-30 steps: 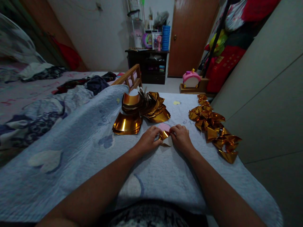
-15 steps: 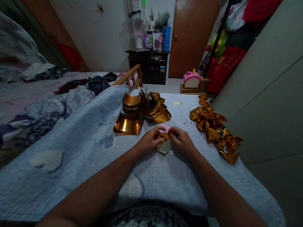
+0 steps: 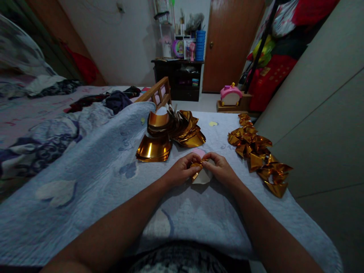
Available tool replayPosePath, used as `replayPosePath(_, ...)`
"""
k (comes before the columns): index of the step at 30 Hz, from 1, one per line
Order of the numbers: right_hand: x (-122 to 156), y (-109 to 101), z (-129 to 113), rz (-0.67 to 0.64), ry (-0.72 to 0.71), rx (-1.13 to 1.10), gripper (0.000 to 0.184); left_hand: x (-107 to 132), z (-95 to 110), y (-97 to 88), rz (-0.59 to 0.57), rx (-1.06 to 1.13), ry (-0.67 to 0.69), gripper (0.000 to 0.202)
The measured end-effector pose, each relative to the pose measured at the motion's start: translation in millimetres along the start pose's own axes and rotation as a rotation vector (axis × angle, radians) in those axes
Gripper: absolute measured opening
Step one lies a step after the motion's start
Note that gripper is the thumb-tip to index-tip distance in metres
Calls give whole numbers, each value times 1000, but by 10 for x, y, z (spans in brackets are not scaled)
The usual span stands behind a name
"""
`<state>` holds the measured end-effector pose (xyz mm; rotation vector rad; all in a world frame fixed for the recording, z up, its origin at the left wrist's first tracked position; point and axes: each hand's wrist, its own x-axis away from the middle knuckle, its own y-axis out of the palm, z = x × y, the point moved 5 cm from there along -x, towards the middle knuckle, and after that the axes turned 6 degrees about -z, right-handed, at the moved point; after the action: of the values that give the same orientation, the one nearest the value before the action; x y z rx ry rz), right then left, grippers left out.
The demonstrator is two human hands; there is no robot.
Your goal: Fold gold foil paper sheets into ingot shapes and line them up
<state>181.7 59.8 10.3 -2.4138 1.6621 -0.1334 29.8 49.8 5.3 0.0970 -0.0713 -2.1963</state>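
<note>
Between my two hands is a sheet of gold foil paper (image 3: 202,177), partly folded, its pale back turned toward me. My left hand (image 3: 184,167) pinches its gold left side with thumb and fingers. On the other side my right hand (image 3: 218,168) is closed on the top edge, fingertips almost touching those of the left. Beyond my left hand lie curved stacks of flat gold foil paper (image 3: 155,148) and a fanned pile of the same sheets (image 3: 187,132). Several folded gold paper pieces (image 3: 253,146) lie in a row to the right.
A pale blue quilt (image 3: 113,197) with heart shapes covers the surface under my hands. Rumpled clothes (image 3: 118,101) lie to the left by a wooden rail (image 3: 156,93). A pink toy (image 3: 231,94) and a dark cabinet (image 3: 179,81) stand farther back; a pale panel (image 3: 321,125) borders the right.
My left hand has shifted slightly right and its fingers have drawn in to a pinch near the right fingertips. The sheet has turned and shows more of its pale back.
</note>
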Motion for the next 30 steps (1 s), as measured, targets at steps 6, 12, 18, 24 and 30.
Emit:
replayPosePath(6, 2, 8, 4, -17, 31, -30, 28, -4, -47, -60, 49, -68, -59, 27)
replayPosePath(12, 6, -27, 39, 33, 54, -28, 30, -6, -64, -63, 134, -57, -57, 31)
replayPosePath(18, 17, -40, 117, 51, 124, -158, 35, 8, -50, -117, 241, -161, -53, 25)
replayPosePath(24, -7, -79, 154, 124, 81, 112, 31, 9, -22, -97, 196, -421, -66, 18)
replayPosePath(30, -11, -100, 132, 170, 46, 418, 24, 24, 31, -51, 159, -760, -111, 9)
